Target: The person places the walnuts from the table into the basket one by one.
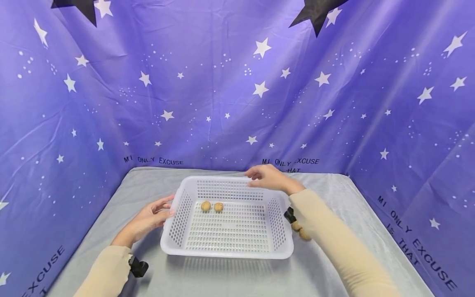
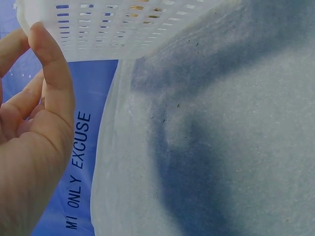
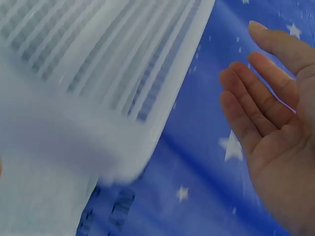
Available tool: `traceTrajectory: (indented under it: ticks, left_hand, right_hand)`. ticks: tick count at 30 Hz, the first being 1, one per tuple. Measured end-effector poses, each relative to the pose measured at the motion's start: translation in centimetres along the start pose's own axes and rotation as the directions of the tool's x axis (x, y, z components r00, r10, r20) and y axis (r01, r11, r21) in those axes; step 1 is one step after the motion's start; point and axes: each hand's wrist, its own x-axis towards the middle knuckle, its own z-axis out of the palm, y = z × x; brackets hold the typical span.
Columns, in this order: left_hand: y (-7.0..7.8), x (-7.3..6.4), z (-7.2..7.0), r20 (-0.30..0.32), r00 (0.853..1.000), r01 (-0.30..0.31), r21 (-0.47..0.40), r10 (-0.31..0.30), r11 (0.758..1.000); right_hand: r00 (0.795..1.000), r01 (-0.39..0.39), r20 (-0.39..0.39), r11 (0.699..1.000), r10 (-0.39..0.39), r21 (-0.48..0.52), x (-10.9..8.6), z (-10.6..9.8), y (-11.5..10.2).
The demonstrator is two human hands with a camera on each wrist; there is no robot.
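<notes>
A white perforated plastic basket stands over the grey cloth, its shadow showing below the near side. Inside it, toward the far left, lie two small round tan walnuts. My left hand pinches the basket's left rim between thumb and fingers. Over the far right part of the basket, my right hand hovers with relaxed fingers and nothing in them. In the right wrist view its palm faces the basket, apart from the rim. More walnuts rest on the cloth beside the basket's right side, partly hidden by the right sleeve.
Grey cloth covers the table. A purple-blue curtain with white stars and lettering hangs behind and along both sides. A black wrist camera sits on the left sleeve, and another is beside the basket's right edge.
</notes>
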Motion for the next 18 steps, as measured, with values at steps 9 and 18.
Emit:
traceTrajectory:
  ticks: [9, 18]
  left_hand:
    - [0.2, -0.2, 0.0, -0.011, 1.000, 0.010, 0.005, -0.010, 1.000]
    - [0.1, -0.1, 0.0, -0.006, 1.000, -0.005, 0.004, 0.005, 1.000]
  right_hand:
    - [0.997, -0.052, -0.064, 0.999, 0.052, -0.006, -4.5, -2.2, 4.2]
    - [0.991, -0.081, -0.107, 0.996, 0.085, 0.042, -8.1, -2.1, 7.5]
